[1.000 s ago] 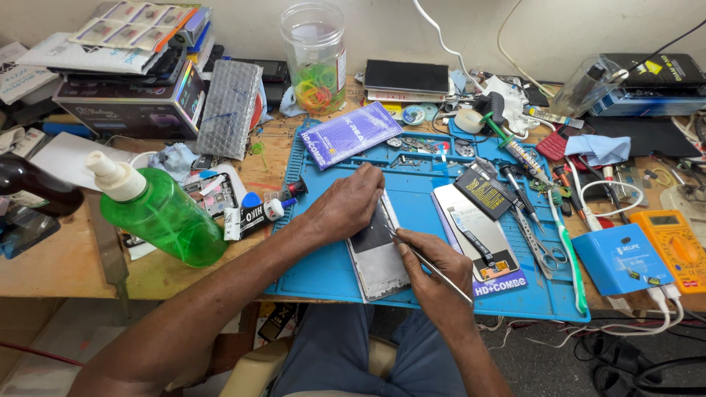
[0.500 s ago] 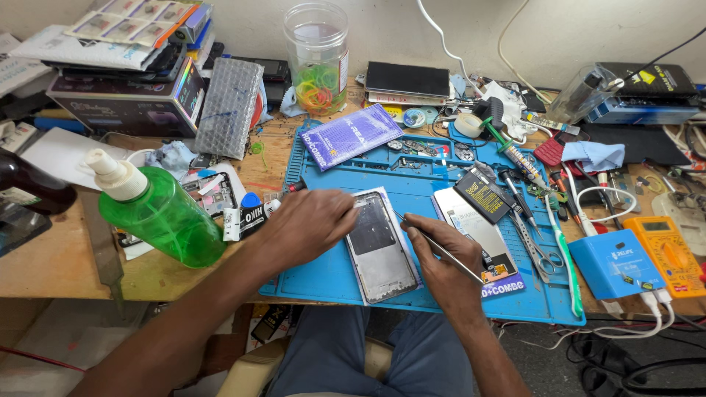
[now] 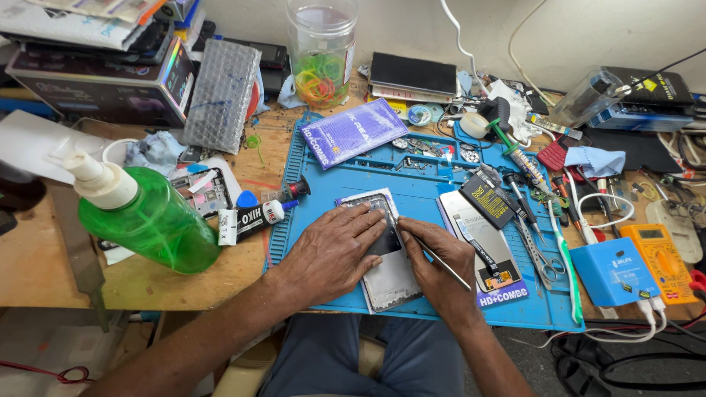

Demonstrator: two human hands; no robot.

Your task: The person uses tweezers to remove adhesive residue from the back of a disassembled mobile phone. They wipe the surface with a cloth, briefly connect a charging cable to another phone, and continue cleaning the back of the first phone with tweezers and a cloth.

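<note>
Pressing flat on an opened phone [image 3: 390, 276], the left hand [image 3: 334, 250] lies palm down with fingers spread across the dark upper part of the device, gripping nothing, only holding it still. The phone rests on a blue work mat [image 3: 434, 184] near the front edge of the tabletop [image 3: 44, 272], its pale lower half showing just beside the wrist. The right hand [image 3: 434, 257] is curled closed around a thin metal tool [image 3: 441, 261], probably tweezers or a fine probe, though the view is too small to be sure; its tip meets the right edge of the phone.

To the left of the mat stand a green pump bottle [image 3: 147, 220] and a small glue tube [image 3: 254, 217]. To the right lie a spare screen panel [image 3: 482, 242], a small blue box [image 3: 614, 272] and an orange meter [image 3: 658, 257]. Far across the tabletop stands a clear jar [image 3: 321, 48] of rubber bands.

Risk, as a judgement: the tool tip works close to the left fingertips, so a slip could jab them or score the phone. Uneven pressure from the flat palm could crack the thin panel. Small loose parts on the crowded mat could be knocked off its near edge by either forearm.
</note>
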